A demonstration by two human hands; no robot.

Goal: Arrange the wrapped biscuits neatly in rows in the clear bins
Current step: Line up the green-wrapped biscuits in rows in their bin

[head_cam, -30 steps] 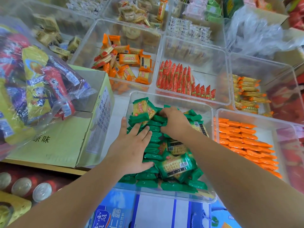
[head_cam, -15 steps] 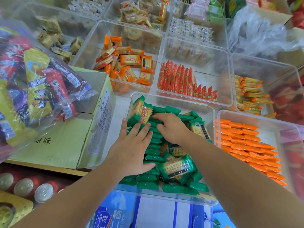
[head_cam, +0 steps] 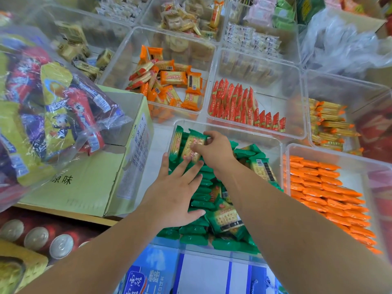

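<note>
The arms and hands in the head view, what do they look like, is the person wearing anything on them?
Both are bare. The left hand and right hand show no gloves, rings or watch, and both forearms are uncovered right to the frame's edge, with no sleeve, cuff or bracelet in sight.

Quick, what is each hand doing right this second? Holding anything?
Left hand: open, fingers spread flat, pressing on the row of green packets.
Right hand: holding, fingers curled round a green biscuit packet at the bin's far corner.
</note>
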